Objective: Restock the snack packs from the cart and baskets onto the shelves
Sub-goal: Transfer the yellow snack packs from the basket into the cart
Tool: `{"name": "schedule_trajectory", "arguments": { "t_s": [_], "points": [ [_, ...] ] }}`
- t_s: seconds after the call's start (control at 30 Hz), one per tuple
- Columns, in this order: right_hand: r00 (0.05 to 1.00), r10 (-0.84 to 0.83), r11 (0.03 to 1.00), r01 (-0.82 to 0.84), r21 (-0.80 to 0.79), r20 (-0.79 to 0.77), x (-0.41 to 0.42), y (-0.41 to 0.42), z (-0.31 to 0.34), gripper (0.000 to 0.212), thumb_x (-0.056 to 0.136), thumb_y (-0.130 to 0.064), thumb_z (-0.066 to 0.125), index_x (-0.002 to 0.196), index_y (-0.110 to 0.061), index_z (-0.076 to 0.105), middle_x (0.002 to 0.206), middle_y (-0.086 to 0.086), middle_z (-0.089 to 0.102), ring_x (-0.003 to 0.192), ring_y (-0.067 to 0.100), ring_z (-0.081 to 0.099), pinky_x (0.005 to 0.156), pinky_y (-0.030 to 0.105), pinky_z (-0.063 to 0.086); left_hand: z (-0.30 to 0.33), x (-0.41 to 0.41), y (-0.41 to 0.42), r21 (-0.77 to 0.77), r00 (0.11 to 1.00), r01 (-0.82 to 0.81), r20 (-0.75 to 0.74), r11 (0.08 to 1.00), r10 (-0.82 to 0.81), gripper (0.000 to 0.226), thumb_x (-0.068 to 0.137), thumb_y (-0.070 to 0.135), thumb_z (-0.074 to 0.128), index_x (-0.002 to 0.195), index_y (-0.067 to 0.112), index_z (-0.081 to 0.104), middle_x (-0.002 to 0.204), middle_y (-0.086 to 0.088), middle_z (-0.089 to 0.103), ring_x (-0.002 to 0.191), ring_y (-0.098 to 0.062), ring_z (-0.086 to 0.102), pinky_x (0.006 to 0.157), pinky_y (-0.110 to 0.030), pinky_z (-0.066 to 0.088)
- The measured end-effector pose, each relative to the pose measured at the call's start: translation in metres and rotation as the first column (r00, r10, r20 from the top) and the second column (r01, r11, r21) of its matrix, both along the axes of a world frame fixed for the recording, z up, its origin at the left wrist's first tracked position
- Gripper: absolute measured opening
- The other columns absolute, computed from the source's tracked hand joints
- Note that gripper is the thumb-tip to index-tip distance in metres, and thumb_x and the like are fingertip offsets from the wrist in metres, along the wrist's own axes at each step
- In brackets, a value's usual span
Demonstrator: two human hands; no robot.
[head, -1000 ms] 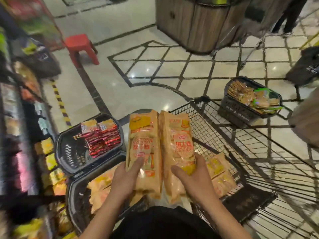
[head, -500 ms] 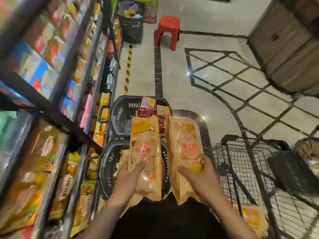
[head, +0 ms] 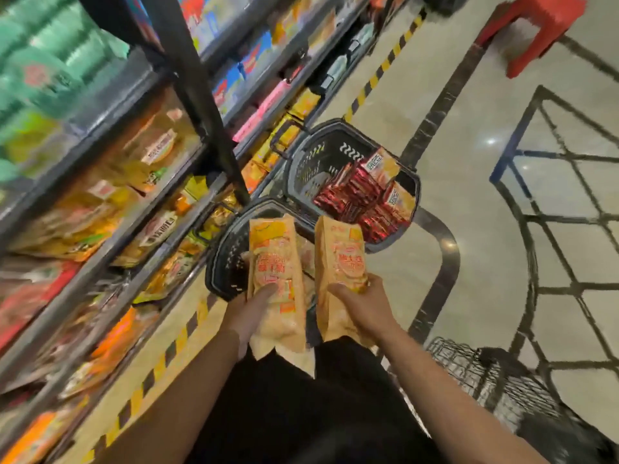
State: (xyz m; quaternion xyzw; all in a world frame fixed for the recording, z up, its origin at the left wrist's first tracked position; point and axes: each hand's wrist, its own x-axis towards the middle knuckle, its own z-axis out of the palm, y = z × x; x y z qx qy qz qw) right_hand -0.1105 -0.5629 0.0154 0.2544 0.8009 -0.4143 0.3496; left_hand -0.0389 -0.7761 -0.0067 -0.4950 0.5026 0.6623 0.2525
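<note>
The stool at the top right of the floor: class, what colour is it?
Red. The stool shows in the head view, the only one.

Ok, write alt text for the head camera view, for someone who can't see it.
A person's left hand and right hand each hold an orange snack pack, left pack and right pack, above two dark baskets on the floor. Stocked shelves run along the left; the far basket holds red packets, and a red stool stands beyond.
</note>
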Motion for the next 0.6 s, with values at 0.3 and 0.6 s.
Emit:
{"name": "schedule_trajectory", "arguments": {
  "t_s": [0.3, 0.6],
  "points": [
    [0.856, 0.443, 0.859, -0.491, 0.148, 0.268, -0.056, 0.02, -0.143, 0.105, 0.061, -0.078, 0.071, 0.143, -0.029, 0.03, 0.138, 0.003, 0.056, 0.128, 0.034, 0.055, 0.106, 0.055, 0.048, -0.111, -0.006, 0.032, 0.041, 0.932, -0.252, 0.279, 0.967, 0.231, 0.041, 0.086, 0.044, 0.078, 0.115, 0.019, 0.062, 0.103, -0.009, 0.075, 0.091, -0.029, 0.071, 0.065, -0.039, 0.055],
    [0.635, 0.747, 0.592, -0.77, 0.237, 0.198, -0.103, 0.006, -0.233, 0.09, 0.076, -0.068, 0.074, 0.142, -0.023, 0.031, 0.139, 0.008, 0.057, 0.132, 0.04, 0.05, 0.104, 0.053, 0.046, -0.22, -0.031, 0.034, 0.078, 0.889, -0.383, 0.304, 0.921, 0.344, 0.048, 0.082, 0.036, 0.085, 0.12, 0.016, 0.065, 0.109, -0.009, 0.076, 0.095, -0.026, 0.074, 0.078, -0.043, 0.06]
  ]
}}
